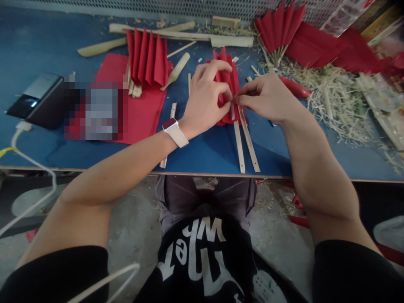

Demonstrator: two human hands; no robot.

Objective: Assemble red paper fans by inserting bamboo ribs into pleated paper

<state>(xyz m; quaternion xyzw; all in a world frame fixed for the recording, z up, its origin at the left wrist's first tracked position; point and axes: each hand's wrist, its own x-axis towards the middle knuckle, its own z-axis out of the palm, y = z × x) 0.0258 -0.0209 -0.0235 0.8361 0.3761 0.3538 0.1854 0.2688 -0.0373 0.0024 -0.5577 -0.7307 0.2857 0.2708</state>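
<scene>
Your left fingers (pixel 222 88) grip the sharply pleated red paper (pixel 234 79) on the smooth blue counter (pixel 202 155). Your right fingers (pixel 248 100) bunch at its folds, near flat wooden sticks (pixel 239 147); their exact hold is hidden.

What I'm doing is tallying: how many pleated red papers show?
3: a pleated paper over the flat red sheets, another at the left hand and right hand, a third spread at upper right; others may be hidden.

L hand (pixel 210 94) curled, R hand (pixel 268 99) pinching; fingertips (pixel 239 99) close tog.; arms (pixel 132 162) bent inwd.
</scene>
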